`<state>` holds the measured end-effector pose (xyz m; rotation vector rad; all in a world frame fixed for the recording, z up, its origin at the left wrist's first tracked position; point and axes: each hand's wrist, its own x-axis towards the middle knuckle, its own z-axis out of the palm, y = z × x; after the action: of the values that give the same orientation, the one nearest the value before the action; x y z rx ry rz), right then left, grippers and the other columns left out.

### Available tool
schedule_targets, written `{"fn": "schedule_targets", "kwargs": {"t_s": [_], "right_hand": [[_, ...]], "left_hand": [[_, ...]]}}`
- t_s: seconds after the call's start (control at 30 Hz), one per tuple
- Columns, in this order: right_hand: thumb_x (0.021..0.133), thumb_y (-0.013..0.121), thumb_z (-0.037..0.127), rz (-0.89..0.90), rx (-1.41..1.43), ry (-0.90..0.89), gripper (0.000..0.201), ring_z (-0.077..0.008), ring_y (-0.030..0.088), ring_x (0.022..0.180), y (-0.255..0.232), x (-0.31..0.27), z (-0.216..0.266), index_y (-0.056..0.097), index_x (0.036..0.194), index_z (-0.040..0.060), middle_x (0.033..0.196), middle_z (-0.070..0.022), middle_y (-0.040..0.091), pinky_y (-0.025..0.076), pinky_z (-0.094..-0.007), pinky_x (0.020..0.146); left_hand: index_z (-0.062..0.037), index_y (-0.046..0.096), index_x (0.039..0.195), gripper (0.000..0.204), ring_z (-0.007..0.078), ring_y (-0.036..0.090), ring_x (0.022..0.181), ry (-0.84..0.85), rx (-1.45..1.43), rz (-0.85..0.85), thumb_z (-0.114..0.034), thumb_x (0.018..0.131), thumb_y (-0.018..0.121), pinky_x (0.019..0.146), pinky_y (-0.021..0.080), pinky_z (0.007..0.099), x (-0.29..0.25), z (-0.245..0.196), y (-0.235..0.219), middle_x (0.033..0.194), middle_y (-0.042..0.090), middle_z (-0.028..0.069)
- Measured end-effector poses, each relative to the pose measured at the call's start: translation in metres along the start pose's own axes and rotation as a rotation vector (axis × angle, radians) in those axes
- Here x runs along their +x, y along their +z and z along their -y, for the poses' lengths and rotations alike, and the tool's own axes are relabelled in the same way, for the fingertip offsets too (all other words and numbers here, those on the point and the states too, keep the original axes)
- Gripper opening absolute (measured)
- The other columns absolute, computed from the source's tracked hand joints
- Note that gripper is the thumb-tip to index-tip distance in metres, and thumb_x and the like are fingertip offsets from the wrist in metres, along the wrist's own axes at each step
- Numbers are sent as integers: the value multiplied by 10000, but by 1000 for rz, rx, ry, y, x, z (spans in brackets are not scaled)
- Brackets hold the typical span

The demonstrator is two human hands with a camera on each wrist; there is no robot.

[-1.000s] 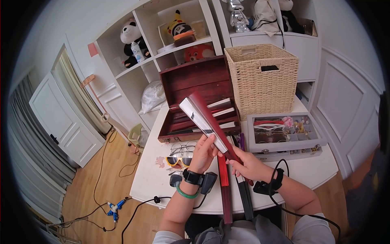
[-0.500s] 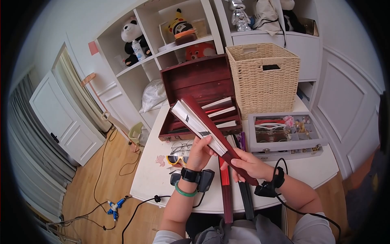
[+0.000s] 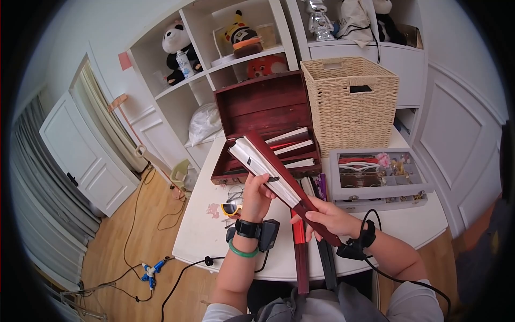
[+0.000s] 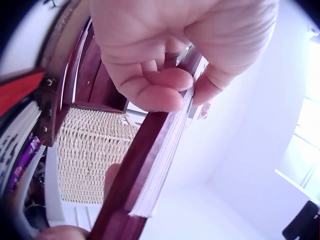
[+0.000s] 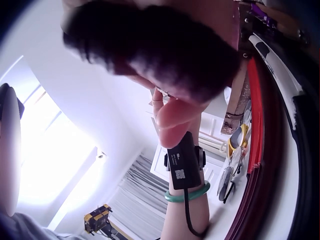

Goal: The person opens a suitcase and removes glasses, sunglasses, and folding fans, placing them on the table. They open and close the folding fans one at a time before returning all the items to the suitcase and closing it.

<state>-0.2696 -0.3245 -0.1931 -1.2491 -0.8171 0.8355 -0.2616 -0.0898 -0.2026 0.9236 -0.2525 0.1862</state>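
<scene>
A closed folding fan with dark red sticks and a white folded leaf is held slantwise over the table, its wide end up and to the left. My left hand pinches the white leaf edge partway along, thumb on one side and curled fingers on the other, as the left wrist view shows. My right hand grips the dark red narrow end. Beneath my hands lie a red folding fan and a black one, jutting over the table's front edge.
An open dark red wooden box with several folded fans stands behind. Right of it are a wicker basket and a grey display case. Yellow sunglasses and other glasses lie left. Cables run from both wrists.
The fan's upper end has swung left and slightly down, and its dark red side has turned more into view. My left hand has shifted a little left along with it.
</scene>
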Motion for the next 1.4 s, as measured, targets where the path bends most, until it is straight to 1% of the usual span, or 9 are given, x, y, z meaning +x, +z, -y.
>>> {"fn": "schedule_targets", "kwargs": {"t_s": [0.03,0.1,0.13,0.2,0.5,1.03,1.23,1.33,1.4], "right_hand": [[968,369,187,1,0,2,451,-154,648,684,0,0,-1,232,1384,82,1122,-162,570,497,-217,497],[969,371,195,22,24,4,453,-173,658,713,0,2,-3,228,1384,85,1150,-172,558,510,-228,504],[969,371,195,24,23,5,453,-173,658,713,0,2,-4,228,1384,85,1150,-172,558,510,-228,504],[970,371,205,51,27,18,455,-182,662,731,-1,2,-5,224,1384,86,1175,-173,548,519,-234,510],[969,378,200,70,30,42,463,-186,665,748,-3,2,-7,223,1390,89,1194,-168,541,515,-231,532],[971,377,203,93,108,72,480,-205,667,764,-4,0,-7,196,1400,89,1234,-196,510,538,-258,586],[967,380,193,34,-10,113,439,-169,660,728,-2,2,-7,250,1370,78,1122,-158,579,519,-232,537],[964,394,192,-92,-124,117,388,-141,648,695,-4,3,-17,323,1319,53,1000,-113,604,507,-227,518],[965,400,193,-211,-236,11,343,-126,637,678,0,3,-20,379,1267,32,923,-84,596,506,-228,523]], "left_hand": [[-35,474,1104,327,122,572,597,0,-1,-2,-134,808,569,554,491,255,0,-2,4,904,622,74],[-23,479,1146,381,176,602,872,5,-108,-72,-77,778,558,811,486,331,-1,-6,14,1006,613,75],[-23,479,1146,381,176,602,872,6,-109,-74,-77,778,558,811,486,331,-1,-6,10,1006,613,75],[-10,493,1179,433,254,546,1070,-9,-121,36,-92,758,545,958,400,420,0,-4,-2,1108,594,114],[-8,493,1158,350,203,573,1027,-26,-192,-46,-146,838,523,940,424,367,0,-8,13,1099,600,88],[-1,495,1171,402,246,567,1028,-21,-132,-57,-162,803,519,937,429,401,3,-9,2,1112,594,118],[1,498,1168,383,242,561,1013,14,-92,-179,-198,841,503,901,440,390,5,-5,3,1116,589,129],[-1,504,1160,363,240,567,986,113,36,-227,-215,867,480,886,445,385,5,-2,6,1102,594,129],[-10,517,1138,352,226,577,943,174,72,-199,-277,916,457,856,459,367,3,-6,13,1051,605,123]]}}
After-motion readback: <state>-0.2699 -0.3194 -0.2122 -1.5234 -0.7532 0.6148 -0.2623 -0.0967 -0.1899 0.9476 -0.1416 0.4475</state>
